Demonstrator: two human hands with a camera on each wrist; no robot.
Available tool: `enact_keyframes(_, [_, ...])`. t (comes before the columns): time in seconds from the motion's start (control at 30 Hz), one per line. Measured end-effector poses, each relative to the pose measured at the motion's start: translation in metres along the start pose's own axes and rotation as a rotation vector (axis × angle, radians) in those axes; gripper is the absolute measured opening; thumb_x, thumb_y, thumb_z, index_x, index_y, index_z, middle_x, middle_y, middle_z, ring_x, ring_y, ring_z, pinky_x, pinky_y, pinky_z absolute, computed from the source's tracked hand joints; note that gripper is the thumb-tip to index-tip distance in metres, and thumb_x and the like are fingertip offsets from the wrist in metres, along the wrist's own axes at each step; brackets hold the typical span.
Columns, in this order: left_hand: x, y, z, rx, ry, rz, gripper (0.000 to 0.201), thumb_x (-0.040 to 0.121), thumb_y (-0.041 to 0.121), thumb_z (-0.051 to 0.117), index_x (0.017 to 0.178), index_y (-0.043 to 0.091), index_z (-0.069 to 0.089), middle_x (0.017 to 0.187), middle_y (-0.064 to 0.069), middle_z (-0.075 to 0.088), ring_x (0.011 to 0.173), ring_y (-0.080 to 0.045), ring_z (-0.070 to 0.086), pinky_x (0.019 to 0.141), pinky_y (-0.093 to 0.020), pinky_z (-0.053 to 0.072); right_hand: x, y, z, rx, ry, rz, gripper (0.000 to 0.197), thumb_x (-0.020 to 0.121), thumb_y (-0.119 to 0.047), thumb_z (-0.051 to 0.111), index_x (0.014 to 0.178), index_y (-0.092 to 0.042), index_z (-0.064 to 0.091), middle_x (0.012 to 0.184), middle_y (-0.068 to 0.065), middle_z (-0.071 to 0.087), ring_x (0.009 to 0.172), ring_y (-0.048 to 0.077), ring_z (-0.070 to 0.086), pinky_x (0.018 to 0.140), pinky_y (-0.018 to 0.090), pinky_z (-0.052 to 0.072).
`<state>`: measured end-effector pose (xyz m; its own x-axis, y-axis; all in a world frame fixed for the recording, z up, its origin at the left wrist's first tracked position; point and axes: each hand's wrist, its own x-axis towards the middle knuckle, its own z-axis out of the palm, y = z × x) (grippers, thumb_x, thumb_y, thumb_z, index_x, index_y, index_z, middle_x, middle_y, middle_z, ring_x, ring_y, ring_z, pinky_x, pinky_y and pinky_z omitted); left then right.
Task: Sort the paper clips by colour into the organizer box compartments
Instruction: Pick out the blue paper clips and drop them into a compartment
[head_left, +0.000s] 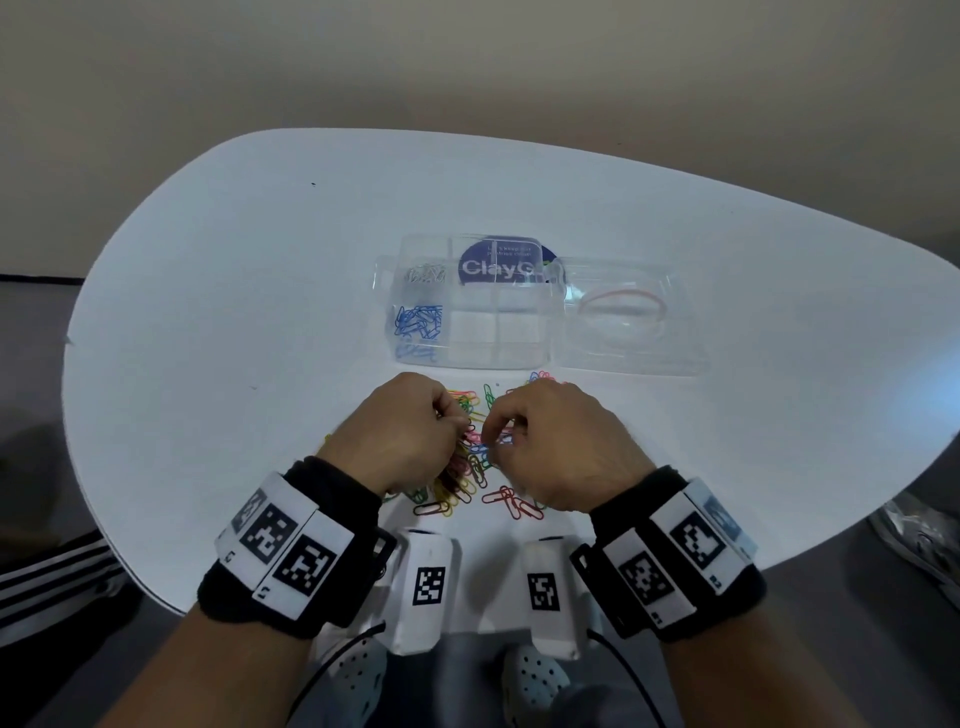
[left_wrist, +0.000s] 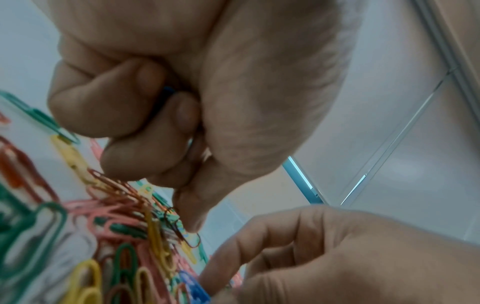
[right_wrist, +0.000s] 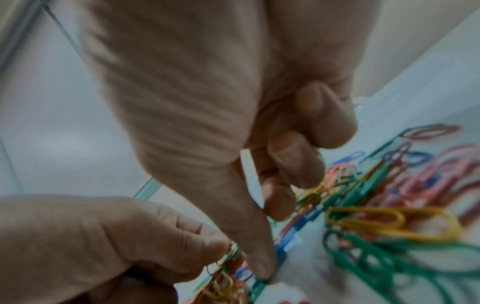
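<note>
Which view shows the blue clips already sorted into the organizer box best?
The head view: the blue paper clips lie in the near-left compartment of the organizer box. Both wrist views show only hands and the loose mixed pile, not that compartment.

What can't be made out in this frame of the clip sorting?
- Left hand: a blue sliver shows between its curled fingers in the left wrist view; what the grip holds is hidden.
- Right hand: motion blur in the right wrist view hides whether the fingertips pinch a clip.
- Pile of clips: partly covered by both hands in the head view.
- Organizer box: the label's small print is unreadable.
</note>
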<state>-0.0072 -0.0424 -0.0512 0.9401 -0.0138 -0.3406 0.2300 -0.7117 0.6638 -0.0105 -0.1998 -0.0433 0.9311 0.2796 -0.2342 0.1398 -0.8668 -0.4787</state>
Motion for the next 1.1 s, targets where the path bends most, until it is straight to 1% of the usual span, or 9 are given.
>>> enact_keyframes(0.2, [-0.001, 0.003, -0.002, -0.029, 0.032, -0.025, 0.017, 0.093, 0.028, 0.063, 0.079, 0.020, 0.069, 0.066, 0.007, 0.059, 0.060, -0.007, 0.052, 0.056, -0.024, 0.036, 0.003, 0.002, 0.000, 0.015, -0.086, 0.083, 0.013, 0.085, -0.025, 0.068, 0.073, -0.025, 0.062, 0.068, -0.010, 0.059, 0.082, 0.020, 0.066, 0.076, 0.032, 0.054])
enact_keyframes(0.43, [-0.003, 0.006, -0.007, -0.244, 0.026, -0.020, 0.020, 0.095, 0.029, 0.060, 0.087, 0.017, 0.074, 0.080, 0.006, 0.071, 0.069, -0.007, 0.061, 0.064, -0.022, 0.045, 0.001, 0.003, -0.003, -0.018, -0.122, 0.069, 0.015, 0.093, -0.026, 0.060, 0.080, -0.020, 0.062, 0.084, -0.001, 0.069, 0.087, 0.023, 0.066, 0.083, 0.039, 0.055])
enact_keyframes(0.5, [-0.003, 0.007, -0.006, -0.304, 0.029, -0.025, 0.025, 0.097, 0.031, 0.055, 0.088, 0.017, 0.074, 0.069, 0.014, 0.067, 0.060, -0.002, 0.057, 0.057, -0.022, 0.042, 0.000, 0.005, -0.007, 0.031, -0.133, 0.078, 0.016, 0.094, -0.027, 0.058, 0.079, -0.021, 0.060, 0.076, -0.005, 0.066, 0.079, 0.019, 0.065, 0.079, 0.036, 0.054])
enact_keyframes(0.57, [-0.003, 0.008, -0.006, -0.373, 0.011, -0.064, 0.033, 0.099, 0.037, 0.050, 0.085, 0.016, 0.072, 0.048, 0.016, 0.051, 0.043, -0.003, 0.042, 0.049, -0.024, 0.032, -0.001, 0.008, -0.015, 0.192, -0.111, 0.086, 0.018, 0.093, -0.026, 0.060, 0.076, -0.020, 0.061, 0.063, -0.008, 0.060, 0.060, 0.011, 0.057, 0.065, 0.031, 0.049])
enact_keyframes(0.67, [-0.006, 0.014, -0.003, -0.594, -0.118, -0.166, 0.043, 0.101, 0.044, 0.043, 0.084, 0.012, 0.065, 0.052, 0.004, 0.049, 0.039, -0.011, 0.035, 0.043, -0.020, 0.024, -0.009, 0.004, -0.030, 0.458, -0.075, 0.037, 0.015, 0.093, -0.020, 0.066, 0.079, -0.014, 0.064, 0.050, -0.009, 0.050, 0.042, 0.007, 0.041, 0.049, 0.024, 0.038])
enact_keyframes(0.8, [-0.013, 0.026, 0.006, -0.849, -0.298, -0.264, 0.047, 0.100, 0.049, 0.043, 0.081, 0.009, 0.060, 0.068, -0.012, 0.064, 0.040, -0.017, 0.046, 0.037, -0.015, 0.026, -0.014, 0.002, -0.037, 0.591, 0.006, -0.037, 0.008, 0.089, -0.016, 0.070, 0.081, -0.014, 0.069, 0.051, -0.003, 0.050, 0.047, 0.014, 0.039, 0.045, 0.022, 0.034])
enact_keyframes(0.9, [-0.010, 0.028, 0.007, -0.948, -0.290, -0.278, 0.041, 0.099, 0.040, 0.049, 0.069, 0.013, 0.049, 0.056, -0.004, 0.052, 0.038, -0.011, 0.037, 0.035, -0.014, 0.020, -0.010, 0.014, -0.037, 0.514, 0.094, -0.002, 0.007, 0.088, -0.016, 0.071, 0.081, -0.015, 0.073, 0.055, 0.003, 0.051, 0.047, 0.013, 0.042, 0.049, 0.024, 0.038])
enact_keyframes(1.0, [-0.008, 0.029, 0.008, -0.786, -0.176, -0.198, 0.048, 0.099, 0.037, 0.052, 0.057, 0.019, 0.037, 0.046, 0.005, 0.040, 0.039, -0.011, 0.028, 0.038, -0.018, 0.021, -0.004, 0.023, -0.031, 0.381, 0.064, 0.074, 0.011, 0.085, -0.018, 0.072, 0.075, -0.019, 0.074, 0.051, -0.008, 0.056, 0.043, 0.006, 0.047, 0.053, 0.023, 0.043])
enact_keyframes(1.1, [-0.008, 0.028, 0.011, -0.390, -0.048, -0.055, 0.053, 0.100, 0.040, 0.048, 0.052, 0.017, 0.049, 0.043, 0.009, 0.047, 0.043, -0.009, 0.041, 0.052, -0.026, 0.032, 0.001, 0.023, -0.020, 0.199, -0.005, 0.134, 0.016, 0.081, -0.020, 0.072, 0.065, -0.025, 0.070, 0.054, -0.011, 0.060, 0.059, 0.010, 0.061, 0.065, 0.029, 0.052])
